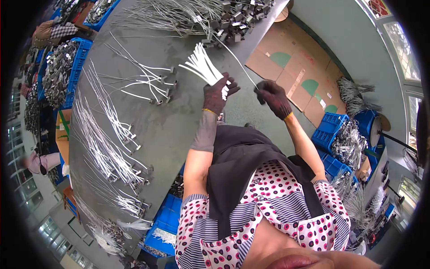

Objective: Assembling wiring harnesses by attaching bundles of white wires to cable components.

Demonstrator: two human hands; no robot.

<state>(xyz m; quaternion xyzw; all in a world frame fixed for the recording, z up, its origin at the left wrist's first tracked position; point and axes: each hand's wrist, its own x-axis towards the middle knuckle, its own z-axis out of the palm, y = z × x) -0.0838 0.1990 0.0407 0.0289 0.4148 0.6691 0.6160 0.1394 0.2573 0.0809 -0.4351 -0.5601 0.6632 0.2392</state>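
My left hand, in a dark glove with a yellow cuff edge and a grey sleeve above it, is closed around a bundle of short white tubes. Their ends fan out beyond the fingers. To its right, my right hand, gloved likewise, pinches the end of a thin whitish cable. That cable runs up to a heap of small dark box-shaped parts with long thin leads. Both hands are above the grey table. A gap separates the cable end from the white tubes.
Left on the table lie several groups of cables with white sleeves and small dark parts. Blue crates full of parts stand beyond the left edge. Flattened cardboard and another blue crate are at the right.
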